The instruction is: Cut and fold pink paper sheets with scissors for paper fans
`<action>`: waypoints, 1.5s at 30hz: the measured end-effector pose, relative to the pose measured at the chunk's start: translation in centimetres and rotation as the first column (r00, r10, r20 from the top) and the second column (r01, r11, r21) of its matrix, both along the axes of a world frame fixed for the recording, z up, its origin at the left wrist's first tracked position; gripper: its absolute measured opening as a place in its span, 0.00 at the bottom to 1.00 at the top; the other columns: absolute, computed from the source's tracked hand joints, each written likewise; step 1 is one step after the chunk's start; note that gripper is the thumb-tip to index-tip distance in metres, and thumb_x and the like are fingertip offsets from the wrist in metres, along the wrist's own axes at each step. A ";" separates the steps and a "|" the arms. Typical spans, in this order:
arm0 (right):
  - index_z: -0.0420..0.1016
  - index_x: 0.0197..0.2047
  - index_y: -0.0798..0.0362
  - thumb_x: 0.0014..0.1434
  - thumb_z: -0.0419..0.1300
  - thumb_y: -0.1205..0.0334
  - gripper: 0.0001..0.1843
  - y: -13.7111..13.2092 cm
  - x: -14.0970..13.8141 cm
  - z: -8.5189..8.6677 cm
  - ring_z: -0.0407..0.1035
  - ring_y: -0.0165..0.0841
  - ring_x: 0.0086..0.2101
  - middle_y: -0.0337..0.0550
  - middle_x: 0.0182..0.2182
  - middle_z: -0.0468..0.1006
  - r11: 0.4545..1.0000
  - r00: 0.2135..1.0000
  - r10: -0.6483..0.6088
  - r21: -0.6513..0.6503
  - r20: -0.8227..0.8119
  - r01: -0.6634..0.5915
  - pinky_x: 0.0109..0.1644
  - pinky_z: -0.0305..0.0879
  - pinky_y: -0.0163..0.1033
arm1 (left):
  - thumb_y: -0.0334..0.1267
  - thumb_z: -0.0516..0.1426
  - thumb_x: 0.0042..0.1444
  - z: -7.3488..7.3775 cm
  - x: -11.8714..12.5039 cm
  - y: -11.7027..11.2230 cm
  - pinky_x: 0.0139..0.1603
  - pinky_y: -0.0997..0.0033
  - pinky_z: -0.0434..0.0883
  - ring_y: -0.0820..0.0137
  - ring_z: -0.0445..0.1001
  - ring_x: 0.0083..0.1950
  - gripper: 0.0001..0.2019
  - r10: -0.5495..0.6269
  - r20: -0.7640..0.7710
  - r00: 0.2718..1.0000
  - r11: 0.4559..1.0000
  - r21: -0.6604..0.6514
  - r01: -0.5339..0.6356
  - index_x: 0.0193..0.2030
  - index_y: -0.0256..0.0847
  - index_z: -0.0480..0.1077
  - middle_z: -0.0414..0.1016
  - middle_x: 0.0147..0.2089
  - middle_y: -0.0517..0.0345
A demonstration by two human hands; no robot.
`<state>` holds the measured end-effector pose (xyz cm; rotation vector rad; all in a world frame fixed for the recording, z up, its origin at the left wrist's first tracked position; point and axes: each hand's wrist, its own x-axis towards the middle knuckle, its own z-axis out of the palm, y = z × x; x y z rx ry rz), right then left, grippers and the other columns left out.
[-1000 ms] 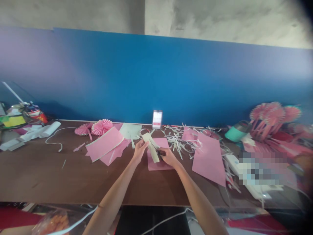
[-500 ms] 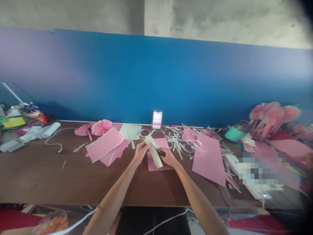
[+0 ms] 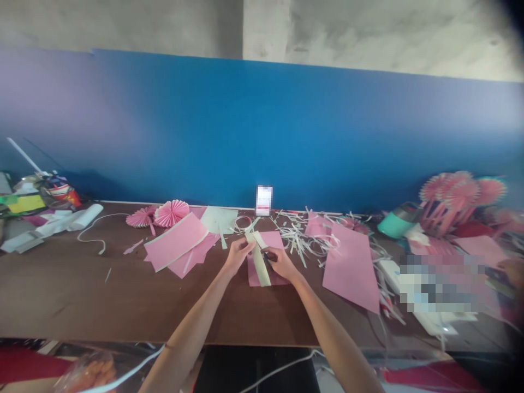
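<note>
My left hand (image 3: pixel 239 256) pinches the upper end of a long pale cream card strip (image 3: pixel 258 262), which stands tilted over a pink paper sheet (image 3: pixel 275 243). My right hand (image 3: pixel 281 263) is at the strip's right side, closed on what looks like small dark scissors (image 3: pixel 267 255). Most of that tool is hidden by my fingers, so I cannot confirm its kind. Both hands are just above the pink sheet, which lies on a brown wooden table (image 3: pixel 73 284).
Pink paper fans (image 3: pixel 171 213) and pink sheets (image 3: pixel 176 241) lie left of my hands. Cut paper scraps (image 3: pixel 301 240) and a large pink sheet (image 3: pixel 351 268) lie to the right. A teal container (image 3: pixel 393 226) and more fans crowd the right end, against a blue wall.
The pale strip has shifted lower and toward me over the pink sheet. My hands are still on it, with their positions only slightly changed.
</note>
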<state>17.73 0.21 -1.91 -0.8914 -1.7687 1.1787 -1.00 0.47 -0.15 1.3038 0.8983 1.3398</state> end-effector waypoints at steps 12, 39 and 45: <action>0.75 0.46 0.54 0.52 0.62 0.56 0.18 0.0 -0.2 0.1 0.72 0.35 0.34 0.43 0.32 0.78 0.999 0.998 -0.050 -0.014 0.047 0.051 0.38 0.68 0.38 | 0.46 0.60 0.50 0.1 -0.3 0.2 0.40 0.68 0.68 0.66 0.72 0.37 0.18 -0.023 -0.024 0.999 1.000 -0.007 0.023 0.42 0.34 0.76 0.76 0.36 0.53; 0.73 0.44 0.55 0.51 0.63 0.55 0.19 -0.5 -0.4 0.5 0.69 0.31 0.31 0.41 0.30 0.75 0.994 1.000 0.027 -0.103 -0.008 -0.028 0.35 0.65 0.36 | 0.46 0.58 0.52 0.7 -0.3 -0.1 0.40 0.69 0.67 0.66 0.72 0.37 0.16 -0.039 -0.042 0.998 0.999 -0.032 0.037 0.39 0.34 0.76 0.77 0.34 0.54; 0.74 0.44 0.54 0.51 0.62 0.54 0.19 -0.4 -0.3 0.4 0.71 0.35 0.34 0.43 0.34 0.77 0.996 1.000 0.003 -0.090 0.007 -0.002 0.37 0.67 0.38 | 0.47 0.59 0.51 0.9 -0.1 -0.4 0.39 0.68 0.68 0.66 0.72 0.36 0.20 -0.084 0.010 0.996 0.996 -0.018 0.084 0.44 0.33 0.75 0.76 0.35 0.51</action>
